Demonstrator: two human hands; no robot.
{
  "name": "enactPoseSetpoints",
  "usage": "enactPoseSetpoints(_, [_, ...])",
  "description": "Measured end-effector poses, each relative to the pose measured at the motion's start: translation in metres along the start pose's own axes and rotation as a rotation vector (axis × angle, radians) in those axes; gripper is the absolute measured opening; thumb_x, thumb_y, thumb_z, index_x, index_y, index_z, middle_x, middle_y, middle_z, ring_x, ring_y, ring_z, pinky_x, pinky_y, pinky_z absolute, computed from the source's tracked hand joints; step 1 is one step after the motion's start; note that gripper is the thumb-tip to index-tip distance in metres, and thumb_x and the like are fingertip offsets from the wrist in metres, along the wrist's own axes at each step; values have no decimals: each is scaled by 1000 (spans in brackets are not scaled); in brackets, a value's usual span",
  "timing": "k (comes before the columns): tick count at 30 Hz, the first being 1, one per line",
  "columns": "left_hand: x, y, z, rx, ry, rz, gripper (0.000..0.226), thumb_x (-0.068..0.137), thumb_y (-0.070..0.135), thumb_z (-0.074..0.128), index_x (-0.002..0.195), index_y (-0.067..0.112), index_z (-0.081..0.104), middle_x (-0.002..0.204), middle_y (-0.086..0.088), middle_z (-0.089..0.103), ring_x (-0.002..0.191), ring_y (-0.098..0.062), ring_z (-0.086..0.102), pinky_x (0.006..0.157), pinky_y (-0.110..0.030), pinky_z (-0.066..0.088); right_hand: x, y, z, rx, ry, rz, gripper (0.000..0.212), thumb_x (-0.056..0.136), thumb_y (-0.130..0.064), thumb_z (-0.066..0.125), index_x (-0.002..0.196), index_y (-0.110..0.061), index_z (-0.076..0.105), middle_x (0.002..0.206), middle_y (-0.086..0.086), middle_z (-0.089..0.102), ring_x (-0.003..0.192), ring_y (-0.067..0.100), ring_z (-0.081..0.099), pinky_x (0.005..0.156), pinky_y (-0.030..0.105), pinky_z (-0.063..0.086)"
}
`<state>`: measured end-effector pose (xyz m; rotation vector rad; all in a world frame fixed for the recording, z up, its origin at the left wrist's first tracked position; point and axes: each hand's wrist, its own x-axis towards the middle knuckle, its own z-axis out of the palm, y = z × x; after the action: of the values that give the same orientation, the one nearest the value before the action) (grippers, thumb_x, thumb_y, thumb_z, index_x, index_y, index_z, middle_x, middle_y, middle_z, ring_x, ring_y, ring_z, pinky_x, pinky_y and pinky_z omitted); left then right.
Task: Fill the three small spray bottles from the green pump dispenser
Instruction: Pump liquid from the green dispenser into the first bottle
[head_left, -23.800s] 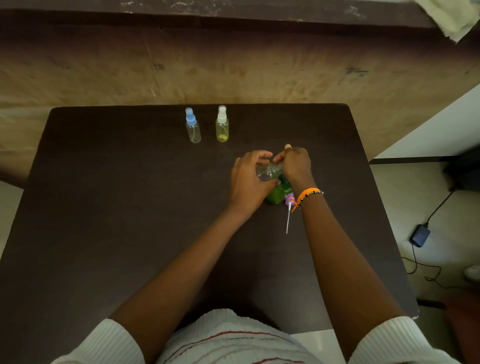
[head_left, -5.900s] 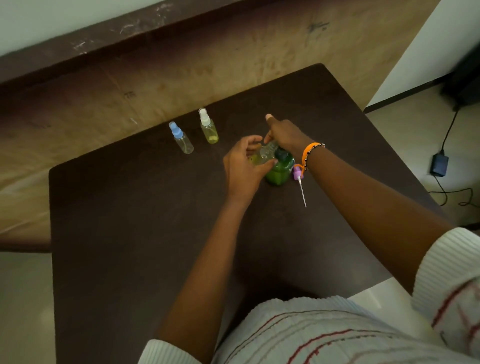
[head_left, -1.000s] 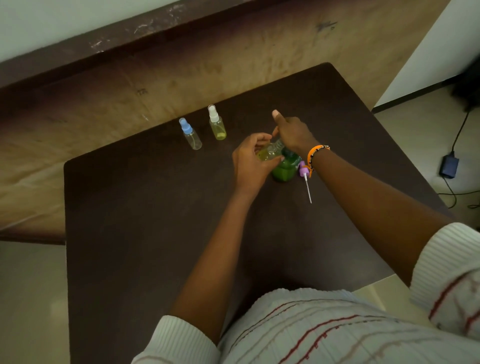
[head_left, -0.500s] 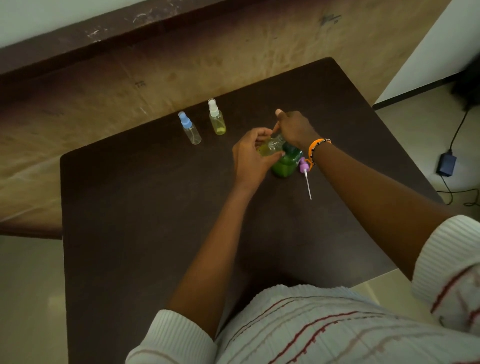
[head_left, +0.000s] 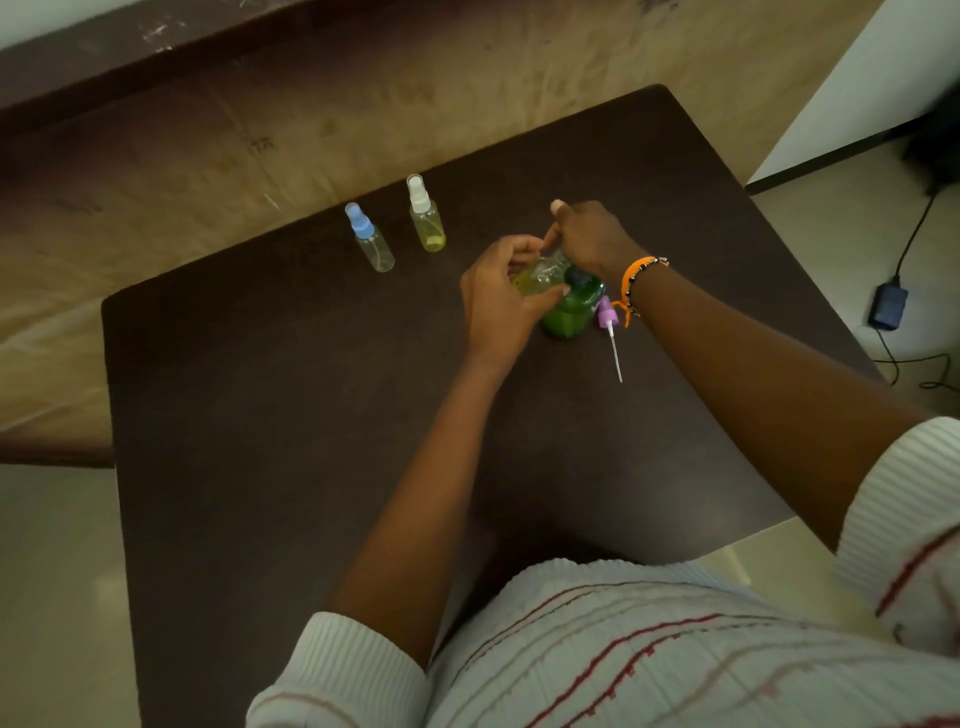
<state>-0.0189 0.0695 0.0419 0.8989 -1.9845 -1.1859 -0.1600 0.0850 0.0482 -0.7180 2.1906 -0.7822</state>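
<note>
An uncapped small spray bottle (head_left: 540, 273), holding some yellow-green liquid, is gripped on its side by the curled fingers of the left hand (head_left: 498, 301) and is held with its mouth against the top of the green pump dispenser (head_left: 571, 312). The dispenser stands on the dark counter (head_left: 291, 415) directly below the right hand (head_left: 589, 239), whose fingers are bent down onto the pump head; whether they close round it cannot be told. An orange beaded bracelet (head_left: 636, 278) is worn on the right wrist. Just beneath that wrist, a purple spray cap (head_left: 607, 314) with its dip tube is seen lying on the counter. Beyond the left hand, two capped bottles stand upright and apart: a blue-capped bottle (head_left: 371, 241), clear, and a white-capped bottle (head_left: 427, 218), containing yellow liquid.
</note>
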Motion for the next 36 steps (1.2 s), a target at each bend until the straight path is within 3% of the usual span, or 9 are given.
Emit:
enactPoseSetpoints(6, [-2, -1, 1, -1, 0, -22, 48, 59, 9, 85, 102, 7, 64, 96, 3, 65, 86, -7, 61, 78, -18, 51, -1, -3, 4, -30, 66, 47, 44, 97, -33, 34, 112, -6, 65, 121, 19, 62, 113, 36, 57, 98, 38, 44])
enactPoseSetpoints(11, [2, 4, -2, -6, 5, 4, 48, 58, 9, 85, 102, 7, 64, 94, 5, 64, 86, -6, 61, 78, -18, 52, -3, -8, -6, 31, -52, 57, 48, 101, -34, 35, 72, -11, 66, 80, 6, 60, 89, 22, 50, 78, 28, 39])
enactPoseSetpoints(15, [-1, 1, 2, -16, 10, -35, 47, 58, 9, 85, 101, 8, 65, 94, 3, 65, 86, -8, 62, 79, -22, 53, 4, -6, -1, -105, -43, 49, 34, 95, -11, 43, 118, 5, 62, 124, 25, 60, 115, 37, 56, 97, 37, 44])
enactPoseSetpoints(18, [-4, -2, 5, -32, 25, -57, 48, 58, 9, 85, 100, 7, 65, 94, -1, 67, 86, -11, 63, 79, -24, 53, 0, -4, 3, -51, 43, 88, 37, 94, -15, 40, 121, -1, 61, 126, 21, 59, 118, 38, 55, 98, 37, 46])
enactPoseSetpoints(22, [0, -1, 2, -25, 17, -48, 47, 58, 8, 85, 100, 6, 65, 94, 0, 66, 85, -9, 62, 79, -24, 53, 4, -4, 4, 12, 69, 69, 41, 97, -33, 38, 104, -6, 69, 113, 16, 65, 108, 31, 59, 94, 33, 44])
enactPoseSetpoints(26, [0, 1, 1, -31, 9, -37, 47, 58, 8, 85, 100, 8, 65, 94, 3, 66, 85, -5, 62, 79, -21, 53, 0, -6, -2, 4, -45, 69, 40, 99, -35, 41, 96, -8, 71, 73, 1, 60, 70, 14, 54, 67, 24, 41])
enactPoseSetpoints(29, [-2, -2, 4, -25, 18, -49, 48, 57, 9, 85, 101, 6, 65, 95, -1, 67, 85, -7, 62, 79, -21, 53, -1, -6, 0, -72, -25, 32, 35, 98, -17, 42, 119, 0, 63, 116, 22, 64, 111, 36, 58, 95, 35, 45])
enactPoseSetpoints(32, [-5, -3, 7, -34, 36, -60, 47, 58, 8, 86, 100, 6, 65, 95, -2, 67, 85, -7, 62, 79, -20, 53, 2, -5, 4, -34, 32, 77, 34, 97, -19, 42, 116, -4, 66, 126, 20, 61, 119, 35, 55, 98, 34, 42])
enactPoseSetpoints(36, [-2, -1, 3, -34, 31, -51, 48, 58, 10, 86, 101, 6, 65, 96, -2, 67, 86, -8, 63, 80, -25, 54, -1, -8, 4, 46, 17, 71, 40, 99, -33, 42, 103, -6, 71, 81, 6, 64, 97, 29, 60, 82, 30, 43])
